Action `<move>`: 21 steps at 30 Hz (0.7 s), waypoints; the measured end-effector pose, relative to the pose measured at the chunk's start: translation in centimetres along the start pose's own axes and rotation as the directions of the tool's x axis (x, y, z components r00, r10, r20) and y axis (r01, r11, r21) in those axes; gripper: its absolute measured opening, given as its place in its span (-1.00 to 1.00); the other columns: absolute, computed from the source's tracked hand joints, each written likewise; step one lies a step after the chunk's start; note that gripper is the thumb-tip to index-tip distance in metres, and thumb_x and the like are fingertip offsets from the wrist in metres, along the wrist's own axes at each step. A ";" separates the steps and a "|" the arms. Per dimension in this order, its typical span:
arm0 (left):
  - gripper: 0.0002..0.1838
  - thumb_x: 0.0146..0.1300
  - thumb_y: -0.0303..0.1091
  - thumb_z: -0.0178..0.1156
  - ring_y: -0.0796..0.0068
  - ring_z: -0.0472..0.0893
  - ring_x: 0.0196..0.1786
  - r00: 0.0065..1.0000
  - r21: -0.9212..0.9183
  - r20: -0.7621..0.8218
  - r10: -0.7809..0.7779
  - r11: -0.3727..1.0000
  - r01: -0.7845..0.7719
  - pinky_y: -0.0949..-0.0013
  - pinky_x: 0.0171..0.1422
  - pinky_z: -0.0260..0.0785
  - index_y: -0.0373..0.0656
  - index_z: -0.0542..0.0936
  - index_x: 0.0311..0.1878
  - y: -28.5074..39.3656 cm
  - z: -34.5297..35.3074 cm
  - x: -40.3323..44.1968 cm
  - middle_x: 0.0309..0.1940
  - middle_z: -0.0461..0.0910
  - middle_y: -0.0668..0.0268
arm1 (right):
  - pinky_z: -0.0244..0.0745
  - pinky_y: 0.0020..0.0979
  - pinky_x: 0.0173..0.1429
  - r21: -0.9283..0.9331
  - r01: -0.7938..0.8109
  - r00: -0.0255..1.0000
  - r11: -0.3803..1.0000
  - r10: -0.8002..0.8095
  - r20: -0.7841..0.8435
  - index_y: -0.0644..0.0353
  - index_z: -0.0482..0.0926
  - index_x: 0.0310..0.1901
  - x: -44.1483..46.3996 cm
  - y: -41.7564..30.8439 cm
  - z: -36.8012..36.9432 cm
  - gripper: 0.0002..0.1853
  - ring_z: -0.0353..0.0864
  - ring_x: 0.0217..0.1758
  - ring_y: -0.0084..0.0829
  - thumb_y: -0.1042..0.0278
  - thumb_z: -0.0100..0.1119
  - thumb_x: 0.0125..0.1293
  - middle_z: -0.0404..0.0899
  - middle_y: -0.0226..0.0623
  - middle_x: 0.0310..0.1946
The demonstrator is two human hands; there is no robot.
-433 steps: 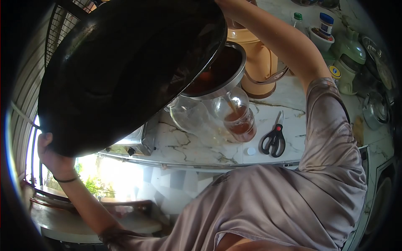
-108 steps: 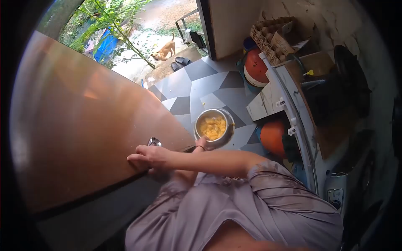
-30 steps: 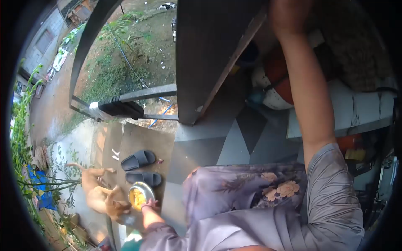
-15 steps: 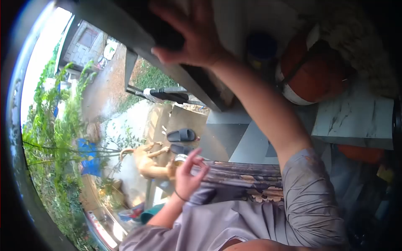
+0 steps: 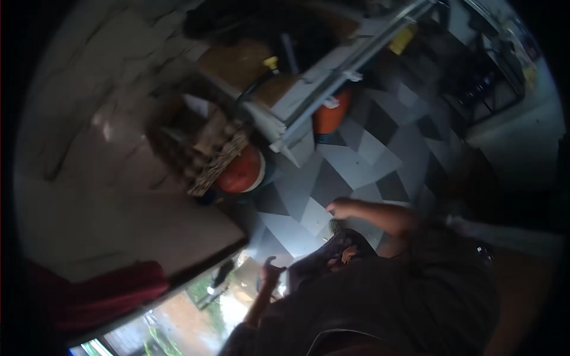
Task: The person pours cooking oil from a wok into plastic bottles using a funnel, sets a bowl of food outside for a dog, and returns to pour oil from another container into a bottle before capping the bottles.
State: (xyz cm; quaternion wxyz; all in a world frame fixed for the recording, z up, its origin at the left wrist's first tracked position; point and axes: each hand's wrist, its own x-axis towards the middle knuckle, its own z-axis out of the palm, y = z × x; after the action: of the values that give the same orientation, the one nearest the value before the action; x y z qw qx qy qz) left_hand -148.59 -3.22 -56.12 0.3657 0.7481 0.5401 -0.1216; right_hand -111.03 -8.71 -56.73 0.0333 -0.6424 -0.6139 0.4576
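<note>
My left hand hangs near the doorway at the lower middle, its thumb and fingers apart and nothing visible between them. Out over the patterned floor is my right hand, in front of my body and above one foot. It is small and dim, so how its fingers are held cannot be made out, and no object shows in it. Neither the metal bowl nor the dog is visible.
Egg trays are stacked over a red and white container by the wall. A counter stands beside them, with an orange bucket beneath. A dark red cloth hangs at the lower left, beside the bright doorway.
The view has swung from the doorstep to the darker room inside. My left hand, earlier on the bowl of yellow food, is now off it. My right hand has left the door frame area.
</note>
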 end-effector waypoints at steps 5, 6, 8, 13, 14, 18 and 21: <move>-0.36 -0.17 -0.36 0.18 0.46 0.49 -0.52 0.942 0.183 0.279 0.184 0.953 -0.240 0.42 -0.25 0.37 -0.12 0.19 0.06 7.5 -1.7 7.5 -0.69 0.48 0.38 | 0.38 -0.08 -0.12 -0.122 -0.975 0.205 0.185 0.961 -0.186 0.15 0.51 -0.17 -31.4 15.6 -4.5 -0.69 0.47 -0.09 -0.18 0.27 0.04 0.00 0.50 -0.22 -0.17; -0.32 -0.15 -0.35 0.15 0.42 0.52 -0.47 0.921 0.208 0.301 0.248 0.925 -0.318 0.40 -0.21 0.39 -0.16 0.14 0.11 12.2 -2.1 9.0 -0.63 0.51 0.32 | 0.34 0.01 -0.12 -0.067 -0.996 0.071 0.062 0.986 -0.148 0.14 0.52 -0.18 -36.9 15.7 -5.1 -0.69 0.46 -0.06 -0.15 0.28 0.05 0.00 0.48 -0.20 -0.14; -0.23 -0.14 -0.33 0.16 0.35 0.55 -0.28 0.854 0.211 0.254 0.454 0.836 -0.507 0.45 -0.14 0.38 -0.19 0.04 0.18 19.3 -2.4 11.5 -0.37 0.54 0.21 | 0.35 0.04 -0.17 -0.210 -0.977 0.030 0.032 0.999 0.014 0.13 0.48 -0.11 -43.6 17.7 -1.4 -0.64 0.47 -0.10 -0.15 0.29 0.06 -0.01 0.50 -0.20 -0.19; -0.27 0.05 -0.29 0.12 0.26 0.46 -0.07 0.562 -0.400 0.472 0.679 0.733 -0.550 0.30 -0.01 0.31 -0.06 -0.04 0.24 44.3 -10.8 10.1 -0.11 0.44 0.12 | 0.36 0.01 -0.18 0.211 -0.972 0.139 0.104 0.978 0.156 0.13 0.48 -0.11 -44.2 14.9 2.8 -0.64 0.48 -0.12 -0.17 0.31 0.06 -0.02 0.51 -0.20 -0.20; -0.34 0.11 -0.30 0.06 0.30 0.46 -0.07 0.481 -0.588 0.501 0.719 0.691 -0.420 0.33 0.02 0.29 -0.04 -0.02 0.24 47.9 -12.3 10.1 -0.09 0.43 0.14 | 0.36 0.00 -0.18 0.324 -0.938 0.180 0.124 0.972 0.150 0.13 0.48 -0.11 -42.7 14.2 2.1 -0.64 0.48 -0.12 -0.17 0.31 0.06 -0.02 0.51 -0.20 -0.21; -0.49 0.23 -0.30 -0.10 0.36 0.44 -0.04 0.443 -0.696 0.601 0.665 0.708 -0.119 0.37 0.07 0.24 -0.02 0.02 0.23 56.8 -15.6 12.5 -0.06 0.41 0.15 | 0.37 -0.02 -0.19 0.638 -0.756 0.275 0.146 0.955 0.108 0.14 0.47 -0.10 -38.3 12.7 -0.7 -0.63 0.49 -0.14 -0.19 0.32 0.06 -0.03 0.51 -0.19 -0.22; -0.49 0.24 -0.19 -0.12 0.33 0.42 -0.01 0.366 -0.655 0.683 0.633 0.752 -0.077 0.37 0.06 0.25 -0.06 0.03 0.22 62.8 -15.6 13.2 -0.02 0.36 0.12 | 0.37 -0.04 -0.19 0.735 -0.674 0.248 0.075 0.960 0.129 0.14 0.47 -0.10 -38.0 13.2 -1.5 -0.63 0.49 -0.15 -0.20 0.33 0.06 -0.03 0.51 -0.19 -0.23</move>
State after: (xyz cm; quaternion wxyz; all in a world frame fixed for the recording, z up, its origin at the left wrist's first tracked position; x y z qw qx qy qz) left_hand -90.43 7.50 -26.62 0.7933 0.5458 0.0964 -0.2519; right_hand -93.56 -42.30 -43.04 0.1106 -0.8887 0.1093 0.4313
